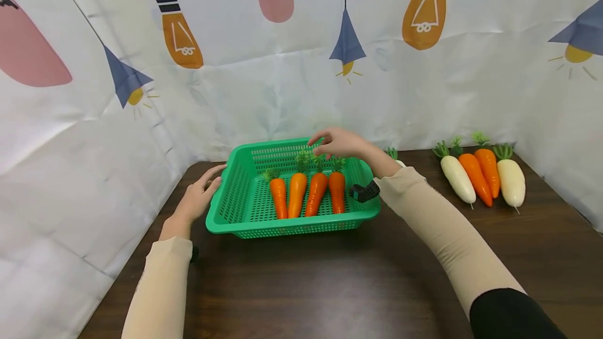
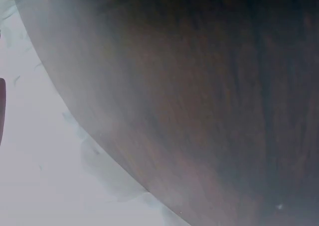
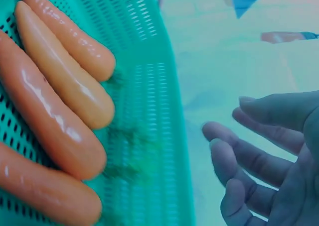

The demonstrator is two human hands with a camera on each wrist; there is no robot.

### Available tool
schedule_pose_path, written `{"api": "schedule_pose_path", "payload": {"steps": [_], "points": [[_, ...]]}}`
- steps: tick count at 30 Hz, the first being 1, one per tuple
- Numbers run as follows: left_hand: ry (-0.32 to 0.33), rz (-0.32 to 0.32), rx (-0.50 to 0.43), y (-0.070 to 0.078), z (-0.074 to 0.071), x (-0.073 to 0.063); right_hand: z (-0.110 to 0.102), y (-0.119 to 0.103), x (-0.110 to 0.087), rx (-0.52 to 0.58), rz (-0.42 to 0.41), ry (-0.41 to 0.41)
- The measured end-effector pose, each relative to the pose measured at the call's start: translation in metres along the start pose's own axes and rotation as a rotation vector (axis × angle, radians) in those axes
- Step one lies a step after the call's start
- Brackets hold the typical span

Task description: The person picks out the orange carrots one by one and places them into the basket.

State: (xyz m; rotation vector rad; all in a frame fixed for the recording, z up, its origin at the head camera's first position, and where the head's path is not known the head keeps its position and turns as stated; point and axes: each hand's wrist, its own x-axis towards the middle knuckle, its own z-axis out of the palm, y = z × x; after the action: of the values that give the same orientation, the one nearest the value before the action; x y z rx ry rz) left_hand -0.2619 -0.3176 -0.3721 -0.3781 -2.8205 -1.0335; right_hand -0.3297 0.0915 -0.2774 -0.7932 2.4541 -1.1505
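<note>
1. Your head view is bright, soft and mostly crisp; the white printed fabric curtain (image 1: 301,93) looks stretched toward the edges.
2. Between five and six o'clock there, you get a pale sheen on the dark-brown wood-grain table (image 1: 391,313).
3. Your left wrist view is dim and blurred, hazy at ten o'clock, the table edge bowed at eight.
4. Your right wrist view runs cyan; white glare streaks the glossy orange tapered carrots (image 3: 57,114), their feathery green leaves (image 3: 130,171) smeared at seven.
</note>
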Motion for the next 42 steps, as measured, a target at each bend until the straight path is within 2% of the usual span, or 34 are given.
{"api": "schedule_pose_path", "payload": {"steps": [6, 11, 17, 22, 28, 31, 36, 39, 42], "points": [[0.000, 0.003, 0.008, -0.003, 0.000, 0.002, -0.025, 0.010, -0.034, 0.008, -0.070, 0.116], [-0.002, 0.007, 0.005, -0.003, 0.000, 0.002, -0.043, 0.028, -0.062, -0.012, -0.069, 0.196], [-0.008, -0.003, 0.011, -0.005, 0.000, -0.003, -0.059, 0.049, -0.100, -0.068, -0.059, 0.235], [-0.009, 0.005, 0.003, -0.005, 0.000, -0.001, -0.076, 0.079, -0.131, -0.144, 0.013, 0.302], [-0.003, 0.005, 0.004, -0.005, 0.001, 0.003, -0.097, 0.129, -0.163, -0.231, 0.117, 0.379], [0.000, 0.005, 0.003, -0.005, 0.000, 0.003, -0.103, 0.150, -0.178, -0.242, 0.169, 0.437], [0.008, 0.007, 0.007, -0.005, 0.000, 0.003, -0.107, 0.177, -0.193, -0.293, 0.208, 0.519], [0.010, 0.008, 0.010, -0.006, 0.001, 0.003, -0.107, 0.190, -0.198, -0.361, 0.249, 0.519], [0.006, 0.008, 0.008, -0.006, 0.002, 0.003, -0.105, 0.203, -0.201, -0.424, 0.313, 0.482]]}}
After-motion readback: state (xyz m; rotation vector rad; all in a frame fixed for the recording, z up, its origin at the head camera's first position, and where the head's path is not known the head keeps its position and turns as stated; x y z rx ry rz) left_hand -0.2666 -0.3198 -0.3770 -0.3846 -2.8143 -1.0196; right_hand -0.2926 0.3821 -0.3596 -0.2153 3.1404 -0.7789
